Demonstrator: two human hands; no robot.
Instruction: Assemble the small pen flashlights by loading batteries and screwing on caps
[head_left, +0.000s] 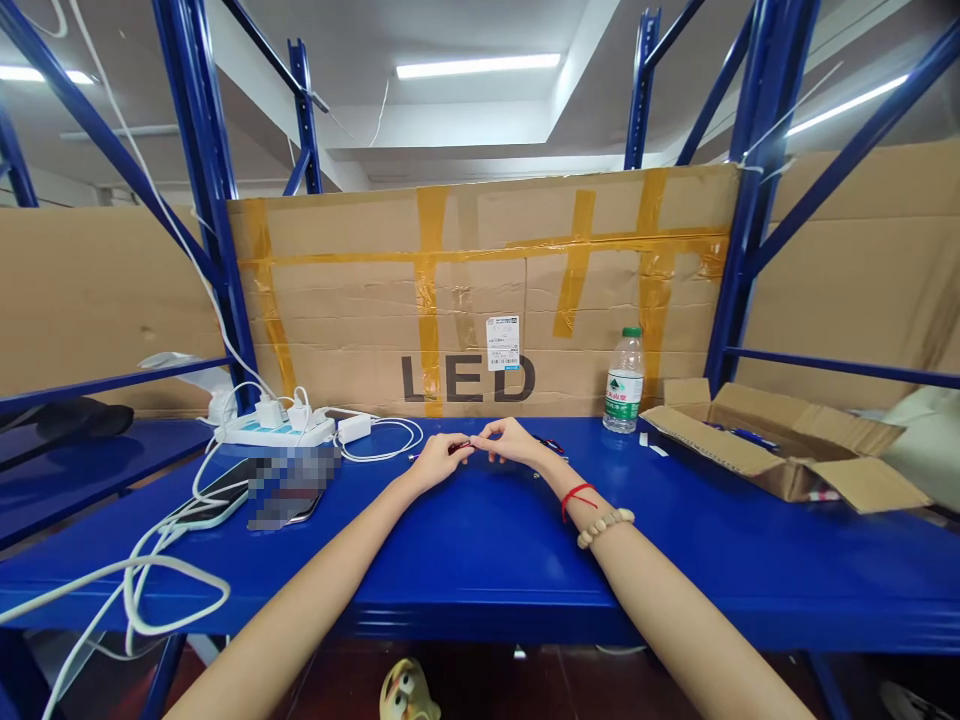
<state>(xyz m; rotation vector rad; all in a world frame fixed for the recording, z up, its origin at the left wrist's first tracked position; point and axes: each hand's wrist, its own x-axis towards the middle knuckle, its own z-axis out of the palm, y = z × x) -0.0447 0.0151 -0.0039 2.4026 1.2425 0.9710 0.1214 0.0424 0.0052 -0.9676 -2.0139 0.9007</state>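
Over the far middle of the blue shelf [465,560], my left hand [439,462] is closed in a pinch on a small dark red piece [460,447]. Its kind is too small to make out. My right hand [511,441] meets it from the other side, thumb and forefinger pinched at the piece's right end. Behind the right wrist lies a dark, thin item [551,443], partly hidden by that hand. Tiny bits lie on the shelf around both hands.
At left, a white power strip [277,432] with chargers and looping cables sits behind two phones [217,497]. To the right stand a green-capped water bottle [624,385] and an open cardboard box [772,440] holding pens. A taped cardboard panel [337,320] closes the back.
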